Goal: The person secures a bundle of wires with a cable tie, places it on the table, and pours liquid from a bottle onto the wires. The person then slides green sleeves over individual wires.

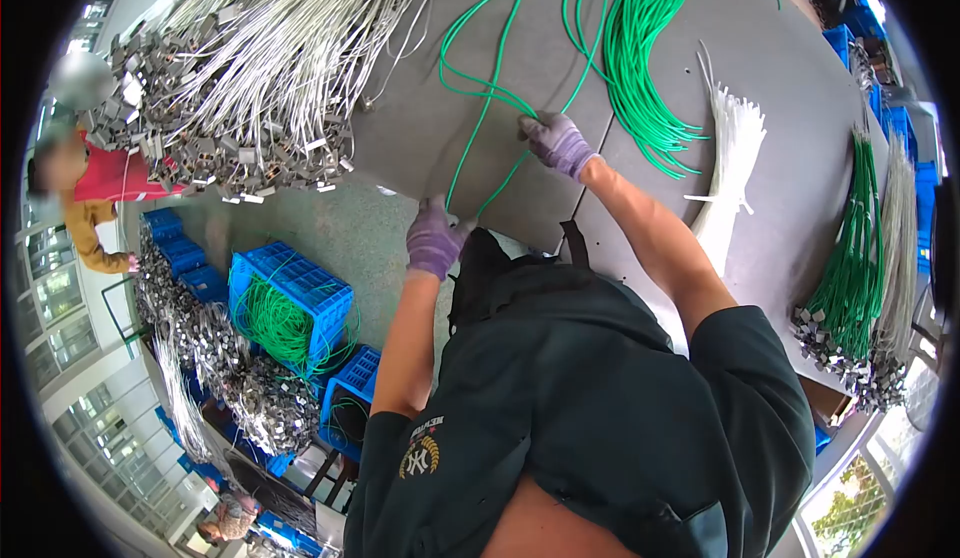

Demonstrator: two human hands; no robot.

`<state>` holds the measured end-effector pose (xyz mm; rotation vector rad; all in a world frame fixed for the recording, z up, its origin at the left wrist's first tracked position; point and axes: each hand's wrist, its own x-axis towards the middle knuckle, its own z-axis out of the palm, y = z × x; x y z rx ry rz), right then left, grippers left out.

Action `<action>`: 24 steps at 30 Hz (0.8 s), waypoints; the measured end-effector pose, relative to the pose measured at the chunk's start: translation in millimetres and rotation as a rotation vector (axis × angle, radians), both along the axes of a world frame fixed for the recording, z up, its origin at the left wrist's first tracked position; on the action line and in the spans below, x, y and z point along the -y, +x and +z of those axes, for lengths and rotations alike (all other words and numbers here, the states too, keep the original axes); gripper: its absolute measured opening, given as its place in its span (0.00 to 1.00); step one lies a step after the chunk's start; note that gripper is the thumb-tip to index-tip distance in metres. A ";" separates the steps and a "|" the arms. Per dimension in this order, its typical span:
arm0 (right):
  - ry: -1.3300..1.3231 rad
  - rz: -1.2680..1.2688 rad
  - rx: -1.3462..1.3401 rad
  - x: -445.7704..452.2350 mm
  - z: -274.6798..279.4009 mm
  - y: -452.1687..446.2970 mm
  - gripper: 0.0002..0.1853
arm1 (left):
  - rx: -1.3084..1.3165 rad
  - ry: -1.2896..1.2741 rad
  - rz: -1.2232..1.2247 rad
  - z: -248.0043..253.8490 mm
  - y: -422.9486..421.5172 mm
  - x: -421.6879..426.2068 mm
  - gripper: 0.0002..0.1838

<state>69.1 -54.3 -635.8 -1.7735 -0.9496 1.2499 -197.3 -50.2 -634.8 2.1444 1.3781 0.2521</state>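
Both my hands wear purple and grey gloves. My left hand (436,238), at the table's near edge, is closed on the ends of green cords. Farther in over the grey table (640,208), my right hand (558,145) is closed on looped green cord (490,88), its fingers pinched together. The cord runs from there in wide loops toward the far edge. Beyond my right hand lies a thick bundle of green cords (640,58). A bundle of white ties (735,138) lies to the right of it.
Many white cords (300,48) with metal pieces (250,163) cover the table's left. On the floor at left is a blue crate (330,293) of green cord. Green bundles (855,248) with metal ends lie at far right. A person in red (110,173) is at left.
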 end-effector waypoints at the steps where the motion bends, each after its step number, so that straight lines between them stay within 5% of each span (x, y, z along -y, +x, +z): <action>1: -0.003 -0.012 0.006 6.6 -4.1 6.7 0.19 | -0.140 -0.075 0.025 6.3 3.3 6.7 0.30; 6: -0.106 -0.298 -0.122 19.8 -26.5 21.2 0.21 | -0.307 -0.240 0.086 -21.9 -5.1 31.9 0.30; 7: -0.083 -0.366 -0.152 18.4 -32.7 18.7 0.20 | -0.264 -0.061 0.071 -46.9 -14.4 39.9 0.25; 9: -0.052 -0.250 -0.163 8.1 -43.6 18.3 0.20 | -0.219 -0.111 0.082 -44.4 -11.1 38.0 0.23; 12: -0.017 -0.115 -0.117 -11.3 -0.8 14.2 0.19 | -0.007 -0.145 0.067 -34.3 -10.1 30.1 0.16; 14: 0.042 -0.112 -0.034 -21.5 25.0 13.7 0.18 | 0.253 -0.457 0.253 -4.3 -0.8 19.7 0.14; 15: 0.105 -0.099 0.096 -25.0 31.3 16.9 0.18 | 0.282 -0.345 0.213 -11.7 -3.9 9.7 0.14; 18: 0.287 -0.075 0.161 -21.8 41.7 24.4 0.18 | 0.079 -0.281 0.170 -12.1 19.7 -35.3 0.14; 20: 0.070 -0.104 0.049 -0.4 103.2 40.6 0.10 | -0.008 -0.198 0.119 -2.6 45.5 -59.2 0.15; 21: 0.433 0.075 0.549 9.5 102.0 71.5 0.04 | -0.103 -0.118 0.081 0.9 55.7 -68.0 0.16; 22: 0.763 0.033 1.178 19.5 100.9 102.3 0.07 | -0.095 -0.115 0.081 0.1 63.0 -75.2 0.16; 23: 0.616 0.057 1.137 41.5 85.3 172.4 0.10 | -0.199 -0.108 0.050 -1.5 68.5 -81.0 0.18; 24: 0.755 -0.188 1.245 69.5 129.5 202.7 0.08 | -0.303 -0.101 0.019 -3.3 71.6 -84.1 0.19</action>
